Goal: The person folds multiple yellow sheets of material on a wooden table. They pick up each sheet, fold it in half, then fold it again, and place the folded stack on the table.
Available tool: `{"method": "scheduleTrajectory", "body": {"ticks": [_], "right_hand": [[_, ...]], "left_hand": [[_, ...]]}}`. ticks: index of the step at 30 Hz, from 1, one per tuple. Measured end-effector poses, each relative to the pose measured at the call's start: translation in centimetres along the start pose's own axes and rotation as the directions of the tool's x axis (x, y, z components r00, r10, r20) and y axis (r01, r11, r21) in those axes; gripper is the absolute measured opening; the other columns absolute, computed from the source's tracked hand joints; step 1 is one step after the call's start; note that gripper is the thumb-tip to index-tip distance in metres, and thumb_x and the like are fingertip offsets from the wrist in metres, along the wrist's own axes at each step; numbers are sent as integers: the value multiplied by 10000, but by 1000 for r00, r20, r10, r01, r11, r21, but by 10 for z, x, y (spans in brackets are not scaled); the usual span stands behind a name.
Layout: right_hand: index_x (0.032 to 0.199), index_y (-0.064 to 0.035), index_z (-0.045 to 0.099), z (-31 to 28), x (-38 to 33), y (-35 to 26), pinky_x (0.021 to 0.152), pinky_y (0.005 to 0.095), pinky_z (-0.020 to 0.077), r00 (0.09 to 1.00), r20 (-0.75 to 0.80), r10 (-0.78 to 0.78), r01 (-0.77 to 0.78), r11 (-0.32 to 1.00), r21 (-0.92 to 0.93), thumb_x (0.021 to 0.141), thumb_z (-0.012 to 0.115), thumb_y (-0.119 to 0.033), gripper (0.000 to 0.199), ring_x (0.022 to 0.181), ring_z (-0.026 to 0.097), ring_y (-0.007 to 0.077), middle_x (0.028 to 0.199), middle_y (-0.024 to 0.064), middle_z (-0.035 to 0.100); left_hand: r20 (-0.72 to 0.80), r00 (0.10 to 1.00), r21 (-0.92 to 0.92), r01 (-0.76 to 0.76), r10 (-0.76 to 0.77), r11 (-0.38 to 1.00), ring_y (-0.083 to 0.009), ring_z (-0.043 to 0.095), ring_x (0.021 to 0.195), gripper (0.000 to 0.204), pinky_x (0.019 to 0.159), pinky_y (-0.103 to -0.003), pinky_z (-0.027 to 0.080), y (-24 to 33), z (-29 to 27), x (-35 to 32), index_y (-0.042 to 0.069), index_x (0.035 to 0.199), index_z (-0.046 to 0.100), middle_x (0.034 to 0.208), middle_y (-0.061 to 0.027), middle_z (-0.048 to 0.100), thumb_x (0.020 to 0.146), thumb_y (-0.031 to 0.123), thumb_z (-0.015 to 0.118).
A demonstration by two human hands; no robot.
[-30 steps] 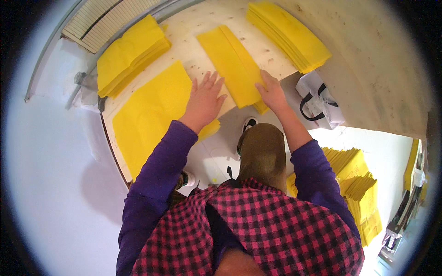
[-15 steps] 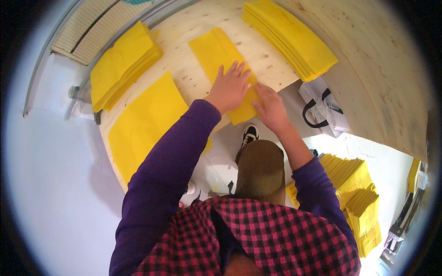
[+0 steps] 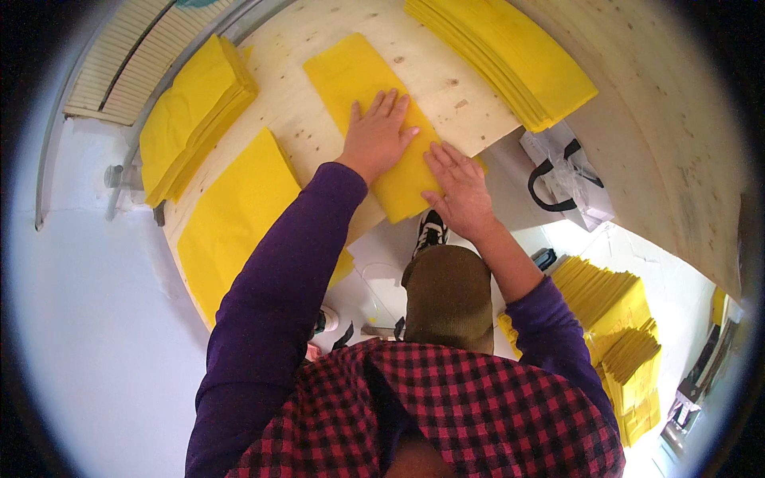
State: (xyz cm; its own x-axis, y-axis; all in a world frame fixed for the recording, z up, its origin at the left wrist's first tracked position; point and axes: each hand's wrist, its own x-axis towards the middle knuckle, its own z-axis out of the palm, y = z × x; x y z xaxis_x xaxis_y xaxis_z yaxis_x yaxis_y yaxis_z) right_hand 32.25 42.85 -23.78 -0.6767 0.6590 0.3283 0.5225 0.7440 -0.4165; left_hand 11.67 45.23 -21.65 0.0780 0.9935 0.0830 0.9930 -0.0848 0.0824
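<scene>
Folded yellow sheet [image 3: 358, 88] partly hidden under left hand [image 3: 374, 135], right hand [image 3: 460, 187].

Folded sheet [image 3: 374, 119] under both hands: bright yellow, plain, no print. Flat sheet [image 3: 235, 219] at the near-left edge: same yellow. Stack at left [image 3: 195, 111]: yellow, slightly deeper in the folds. Stack at far right [image 3: 510, 56]: yellow, thin darker lines along the layered edges. Piles on the floor [image 3: 617, 319]: yellow, mustard in the shadows. Worktop [image 3: 470, 111]: pale raw wood, small brown knots and specks. Sleeves [image 3: 279, 295]: solid purple. Garment at the bottom [image 3: 446, 414]: red-and-black check. Trouser leg [image 3: 448, 295]: olive brown. Shoe [image 3: 430, 231]: black with white. Bag [image 3: 562, 179]: white-clear plastic, black handles. Floor [image 3: 88, 319]: white-grey. Radiator [image 3: 135, 48]: cream, ribbed.
</scene>
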Motion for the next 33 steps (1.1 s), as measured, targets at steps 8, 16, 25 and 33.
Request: {"method": "scheduleTrajectory", "body": {"ticks": [8, 16, 25, 33], "right_hand": [[1334, -70, 433, -1, -2, 2, 1077, 434, 232, 999, 23, -27, 27, 1000, 3, 819, 598, -384, 625, 1339, 300, 263, 1409, 95, 395], [1351, -53, 407, -4, -1, 1, 1100, 417, 195, 995, 100, -30, 35, 998, -48, 827, 584, -417, 663, 1357, 267, 255, 1427, 96, 372], [1339, -40, 420, -11, 2, -2, 1094, 433, 205, 987, 163, -13, 21, 999, -49, 820, 581, -406, 654, 1344, 287, 269, 1425, 117, 370], [1350, -26, 405, -23, 56, 31, 1100, 464, 201, 988, 40, -147, 121, 919, 375, 884, 505, -351, 577, 1347, 296, 282, 1419, 144, 382]], "left_hand": [[-45, 999, 27, -5, 7, 1000, -286, 316, 1340, 582, 1052, -602, 207, -1, 0, 2, 78, 1392, 328, 1435, -134, 355, 933, 427, 414], [-34, 997, 13, 76, -75, 997, -278, 428, 1251, 593, 1020, -629, 235, 10, -14, 17, 60, 1362, 376, 1318, -109, 486, 919, 450, 436], [-255, 964, 99, -53, 77, 994, -305, 348, 1305, 598, 1076, -521, 233, 3, 9, 17, -14, 1327, 408, 1375, -159, 414, 908, 409, 469], [-183, 983, -92, -15, -2, 996, -339, 310, 1328, 616, 1088, -463, 235, -1, 19, 18, -41, 1339, 373, 1421, -211, 346, 907, 387, 472]]}}
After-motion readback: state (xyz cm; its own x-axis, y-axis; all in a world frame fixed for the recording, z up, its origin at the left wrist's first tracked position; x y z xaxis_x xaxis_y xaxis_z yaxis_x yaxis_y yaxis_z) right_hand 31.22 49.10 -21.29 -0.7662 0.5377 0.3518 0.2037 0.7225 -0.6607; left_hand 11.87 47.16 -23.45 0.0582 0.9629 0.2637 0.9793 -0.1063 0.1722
